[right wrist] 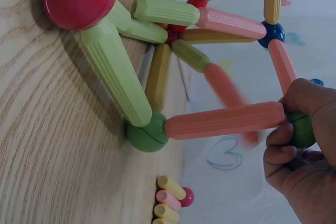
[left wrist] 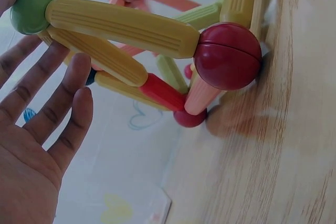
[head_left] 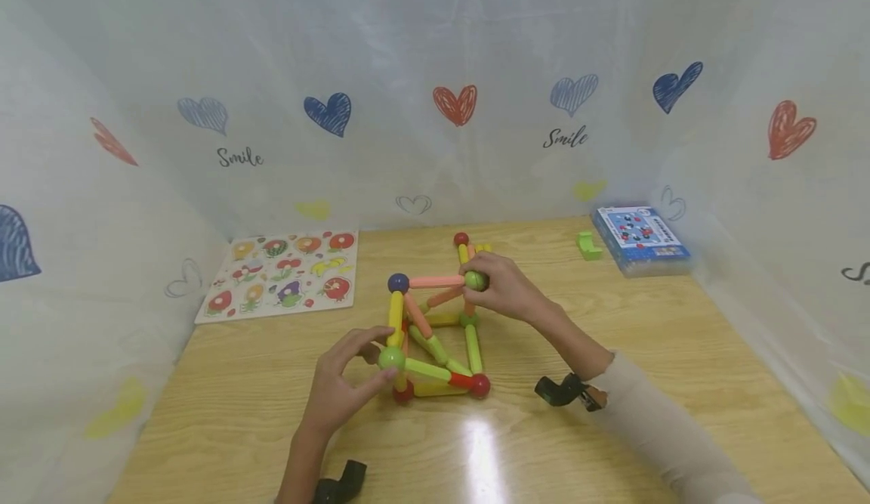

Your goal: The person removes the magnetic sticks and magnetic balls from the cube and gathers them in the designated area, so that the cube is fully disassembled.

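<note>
A frame of magnetic sticks and balls (head_left: 426, 368) stands on the wooden table between both hands. My left hand (head_left: 340, 383) holds the light green ball (left wrist: 32, 9) at its upper front left corner, thumb against the ball, other fingers spread beside the yellow sticks. My right hand (head_left: 506, 285) pinches a green ball (right wrist: 302, 129) at the upper right corner, where a pink stick (head_left: 438, 282) runs across to a dark blue ball (head_left: 398, 283). An orange stick (right wrist: 226, 120) drops from the pinched ball to a lower green ball (right wrist: 148, 132). Red balls (head_left: 479, 385) sit at the front base.
A fruit picture board (head_left: 279, 273) lies at the back left. At the back right are a boxed set (head_left: 642, 239) and a small light green piece (head_left: 587, 246). Behind the frame lie several loose sticks (right wrist: 168, 200) and a red ball (head_left: 461, 239). A heart-printed curtain (head_left: 435, 164) surrounds the table.
</note>
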A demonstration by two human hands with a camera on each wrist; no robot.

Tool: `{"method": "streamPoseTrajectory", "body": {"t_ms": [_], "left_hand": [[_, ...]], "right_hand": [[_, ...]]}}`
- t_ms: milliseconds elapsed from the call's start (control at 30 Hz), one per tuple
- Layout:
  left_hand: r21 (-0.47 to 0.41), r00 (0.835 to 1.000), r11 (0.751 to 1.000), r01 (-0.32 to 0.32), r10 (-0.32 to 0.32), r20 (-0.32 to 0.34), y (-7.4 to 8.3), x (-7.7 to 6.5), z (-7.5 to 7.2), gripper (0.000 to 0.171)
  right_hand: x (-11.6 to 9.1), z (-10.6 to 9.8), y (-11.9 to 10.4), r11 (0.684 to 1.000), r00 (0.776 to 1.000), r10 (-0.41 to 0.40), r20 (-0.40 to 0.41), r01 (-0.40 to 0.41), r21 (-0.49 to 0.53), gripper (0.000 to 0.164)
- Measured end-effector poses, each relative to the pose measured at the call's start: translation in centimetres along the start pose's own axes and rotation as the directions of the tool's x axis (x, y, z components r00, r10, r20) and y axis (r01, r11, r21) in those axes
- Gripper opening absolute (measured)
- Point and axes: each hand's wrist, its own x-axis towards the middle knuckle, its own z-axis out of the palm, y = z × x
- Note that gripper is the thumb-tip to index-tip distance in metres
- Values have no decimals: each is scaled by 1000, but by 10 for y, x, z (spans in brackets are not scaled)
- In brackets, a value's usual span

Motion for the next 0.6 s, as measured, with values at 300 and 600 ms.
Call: {"method": "streamPoseTrajectory", "body": {"t_ms": [300, 600], "left_hand": [[-12, 1000, 1000, -5, 5, -1, -2, -1, 1, 51], [-9, 1000, 1000, -24, 24, -5, -1, -1, 0, 52]], "right_hand": [[-3, -2, -1, 999, 999, 32, 4, -32, 36, 21], [-5, 3, 4, 992, 993, -89, -78, 96, 85, 16]]}}
